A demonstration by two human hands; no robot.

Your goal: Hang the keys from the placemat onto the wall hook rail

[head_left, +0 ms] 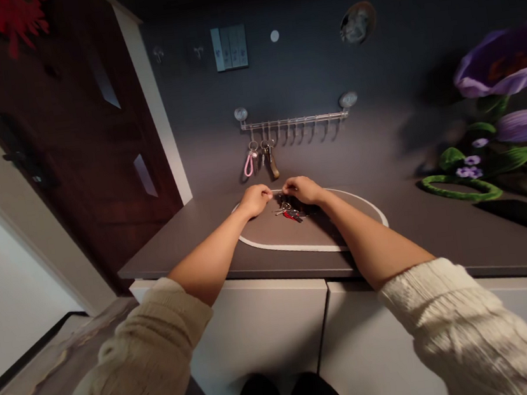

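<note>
Over an oval mat with a white rim (293, 247), my left hand (256, 199) and my right hand (305, 190) face each other, a small gap between their fingertips. Both have their fingers pinched together; whatever is in them is too small or hidden to make out. A bunch of keys (287, 210) with a red piece lies on the mat below and between my hands, nearest the right one. Behind my hands, a clear hook rail (295, 120) on the wall carries keys with a pink loop (248, 164) and keys with a brown fob (274, 168) on its left hooks.
The dark countertop (163, 238) runs above white cabinet doors (259, 320). Purple fabric flowers (506, 62) and a green fuzzy loop (462, 189) are at the right. A dark red door (68, 138) stands at the left. A small panel (230, 48) is on the wall.
</note>
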